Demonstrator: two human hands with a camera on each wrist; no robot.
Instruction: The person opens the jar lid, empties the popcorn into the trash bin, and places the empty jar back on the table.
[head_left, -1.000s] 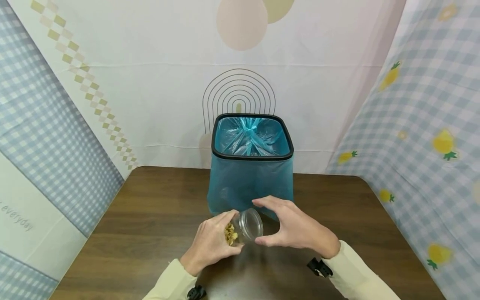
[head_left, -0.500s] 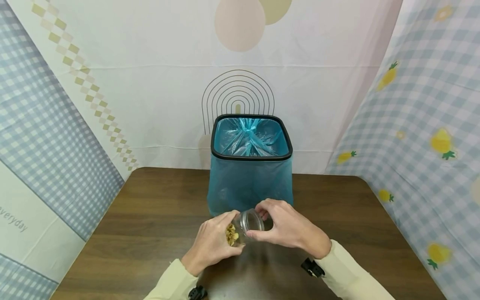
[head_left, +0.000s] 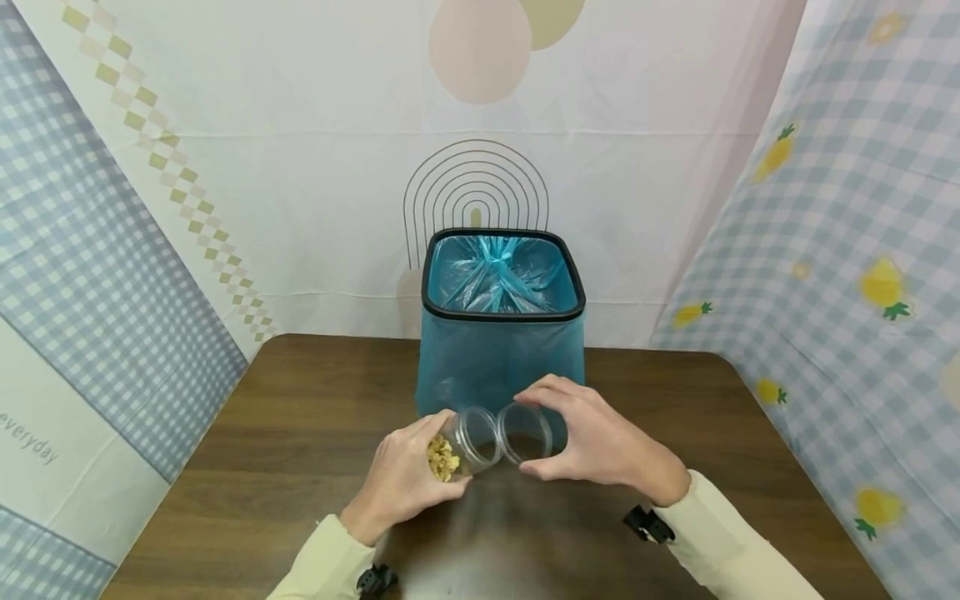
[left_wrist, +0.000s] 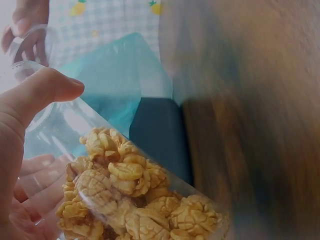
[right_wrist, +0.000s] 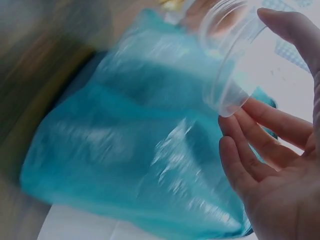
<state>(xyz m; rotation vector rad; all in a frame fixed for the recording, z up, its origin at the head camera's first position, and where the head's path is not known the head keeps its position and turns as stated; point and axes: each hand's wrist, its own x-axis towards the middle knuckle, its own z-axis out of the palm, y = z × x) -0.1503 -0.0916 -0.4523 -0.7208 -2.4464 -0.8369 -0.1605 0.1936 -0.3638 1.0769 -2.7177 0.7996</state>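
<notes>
My left hand (head_left: 405,473) grips a clear jar (head_left: 476,437), tilted on its side with its open mouth towards the right. Inside, at the bottom end, lie knobbly yellow-brown pieces (left_wrist: 145,195) that look like walnut kernels. Between thumb and fingers, my right hand (head_left: 603,437) holds a clear round lid (right_wrist: 227,95) by its edge. The lid stands on edge right at the jar's mouth, off the jar, and their rims overlap in the head view.
Behind the hands stands a blue-lined bin (head_left: 501,358) with a black rim (head_left: 502,317). A bunched, knotted part of the blue bag (head_left: 498,262) shows inside it. Brown wooden table (head_left: 315,433) lies below; patterned cloth (head_left: 322,167) hangs around the back and sides.
My right hand has closed on the lid and pulled it off the jar to the right. My left hand has shifted slightly left with the jar.
</notes>
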